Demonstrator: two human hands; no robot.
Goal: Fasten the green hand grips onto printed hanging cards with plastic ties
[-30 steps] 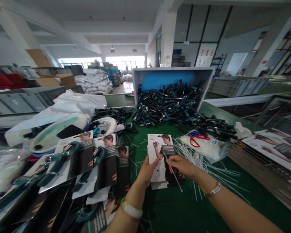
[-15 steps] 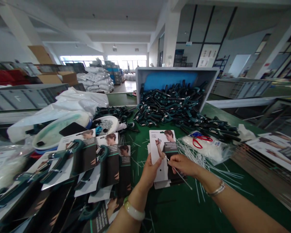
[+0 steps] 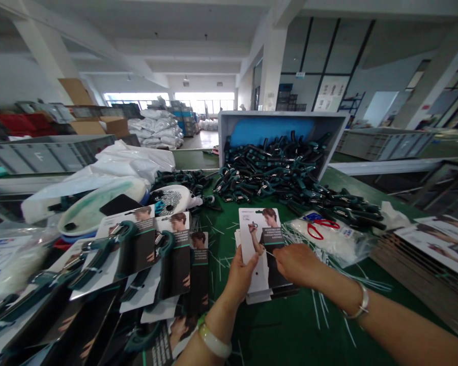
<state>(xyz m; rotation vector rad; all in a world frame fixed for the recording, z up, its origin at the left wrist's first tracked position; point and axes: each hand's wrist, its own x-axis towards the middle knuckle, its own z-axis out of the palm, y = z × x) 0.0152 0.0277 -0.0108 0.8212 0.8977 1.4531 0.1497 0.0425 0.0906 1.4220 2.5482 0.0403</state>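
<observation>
My left hand (image 3: 239,274) grips the left edge of a printed backing card (image 3: 273,249), thumb on its front. The card stands nearly upright above the green tabletop, with other cards behind its lower edge. In my closed right hand (image 3: 296,264) is a thin white cable tie (image 3: 269,253), stretched from the middle of the card to my fingers. Its free end is hidden by the hand. To the left lie several finished cards, each with a dark green hand gripper (image 3: 163,259) on it.
A tipped grey crate (image 3: 339,137) spills many hand grippers (image 3: 267,162) onto the table. Red-handled scissors (image 3: 316,233) rest on a plastic bag of cable ties (image 3: 341,244). A white bowl of small metal parts (image 3: 171,195) stands left. More cards (image 3: 438,239) are stacked right.
My right hand has moved right, away from the card, drawing the cable tie with it. My left hand still holds the card. The whole view has shifted slightly.
</observation>
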